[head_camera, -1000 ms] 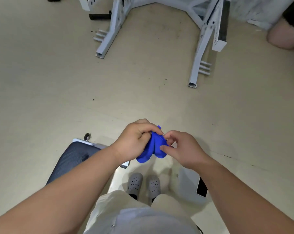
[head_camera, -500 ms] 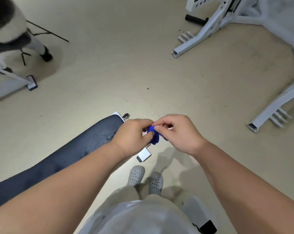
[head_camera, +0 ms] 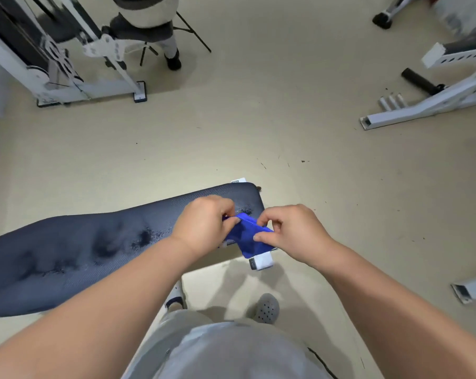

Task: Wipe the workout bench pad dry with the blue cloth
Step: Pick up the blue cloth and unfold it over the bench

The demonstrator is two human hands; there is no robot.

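Both hands are up over the end of the bench pad (head_camera: 67, 250), and the blue cloth (head_camera: 246, 236) is bunched between them, held just above the pad's right end. The left hand (head_camera: 204, 225) has its fingers curled, thumb and forefinger pinching the cloth's upper edge. The right hand (head_camera: 291, 233) pinches the other side, thumb pressed against the fabric, fingers bent in. Dark wet blotches speckle the pad's surface. A white frame foot (head_camera: 261, 262) pokes out below the cloth.
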